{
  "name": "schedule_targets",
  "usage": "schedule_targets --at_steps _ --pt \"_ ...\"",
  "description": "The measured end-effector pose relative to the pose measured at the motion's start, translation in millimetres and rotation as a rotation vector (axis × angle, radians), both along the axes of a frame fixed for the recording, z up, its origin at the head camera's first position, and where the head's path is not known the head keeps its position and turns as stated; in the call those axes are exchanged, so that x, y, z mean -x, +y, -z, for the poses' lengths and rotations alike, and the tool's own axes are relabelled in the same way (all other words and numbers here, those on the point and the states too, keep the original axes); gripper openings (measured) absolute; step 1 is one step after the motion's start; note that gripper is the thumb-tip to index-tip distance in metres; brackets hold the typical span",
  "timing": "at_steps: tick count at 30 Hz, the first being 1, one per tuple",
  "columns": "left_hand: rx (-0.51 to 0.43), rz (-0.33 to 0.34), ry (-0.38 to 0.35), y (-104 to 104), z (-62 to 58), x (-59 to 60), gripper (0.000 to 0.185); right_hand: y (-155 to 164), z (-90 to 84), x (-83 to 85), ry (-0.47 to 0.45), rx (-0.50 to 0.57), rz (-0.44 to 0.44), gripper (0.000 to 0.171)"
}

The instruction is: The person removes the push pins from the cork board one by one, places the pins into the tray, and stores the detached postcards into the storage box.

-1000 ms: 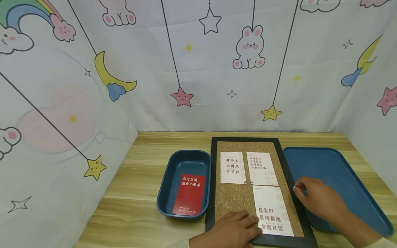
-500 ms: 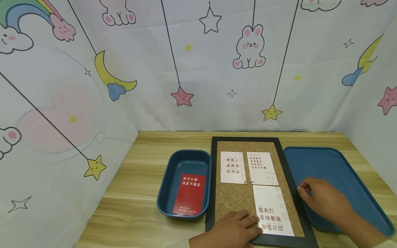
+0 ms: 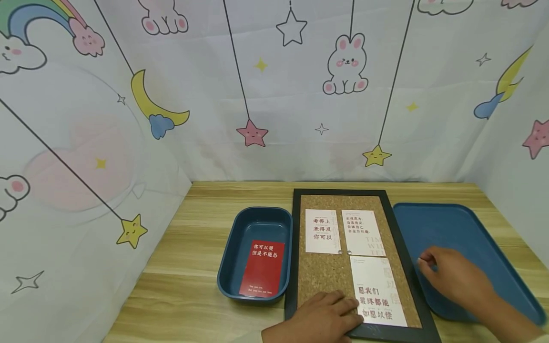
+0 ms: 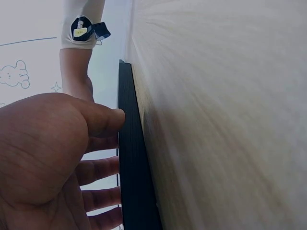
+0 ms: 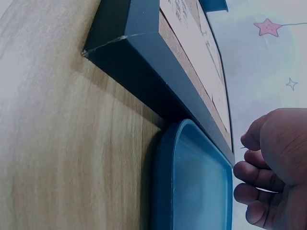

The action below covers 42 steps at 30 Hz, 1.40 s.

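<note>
Down at the near edge of a cork board, the left hand lies flat, fingers nearly straight, its fingertips touching the lower left corner of the bottom card. This looks like steadying: the palm weighs on the board's black frame, and the left wrist view shows the thumb resting against that frame.

The right hand hovers just past the board's right edge, over the near left part of a flat blue tray. Its fingers are curled with thumb and forefinger pressed together, as if pinching something very small; a thin sliver shows at the fingertips in the right wrist view, perhaps a pin, but it is too small to be sure.

Three white cards with red lettering lie on the cork. Two sit side by side in the upper half, the left and the right. Two small pin heads show at their bottom edges. The third lies below the right one.

Left of the board, just beside it, a deep blue tub holds a red card lying flat. All rests on a pale wooden table, walled by a cartoon curtain.
</note>
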<state>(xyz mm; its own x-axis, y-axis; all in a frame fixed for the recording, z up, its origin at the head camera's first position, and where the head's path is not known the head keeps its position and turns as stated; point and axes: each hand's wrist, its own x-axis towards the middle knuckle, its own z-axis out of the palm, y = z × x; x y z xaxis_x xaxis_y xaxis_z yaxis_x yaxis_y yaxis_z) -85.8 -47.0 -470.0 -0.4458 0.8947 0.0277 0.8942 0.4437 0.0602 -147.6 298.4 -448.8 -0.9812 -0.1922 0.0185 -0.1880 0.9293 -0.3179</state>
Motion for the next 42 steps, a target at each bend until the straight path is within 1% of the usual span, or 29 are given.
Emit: schedule_targets --at_steps 2,6,13,20,28,36,42 --pt "0.002 0.000 0.009 0.0 -0.1 0.4 0.048 1.6 1.1 -0.3 0.002 0.002 0.001 0.017" --pt "0.006 0.002 0.004 -0.3 -1.4 0.5 0.048 4.7 2.8 -1.3 0.000 0.005 0.004 0.017" --pt "0.000 0.005 0.004 -0.5 -2.9 0.7 0.048 10.8 5.4 -2.1 -0.027 0.000 0.004 0.022" --pt "-0.007 0.008 -0.035 -0.9 -2.9 1.0 0.048 13.7 6.8 -3.0 -0.044 -0.006 0.013 0.022" --pt "-0.006 0.006 0.010 -0.8 -2.3 0.6 0.048 15.5 7.8 -3.0 -0.063 -0.015 0.012 0.022" --pt "-0.002 0.004 0.009 -0.4 -2.0 0.3 0.048 16.6 7.6 -2.1 -0.092 -0.018 0.020 0.025" --pt "-0.017 0.012 0.012 -1.0 -1.3 0.8 0.048 15.0 6.6 -2.7 -0.081 -0.023 0.014 0.024"
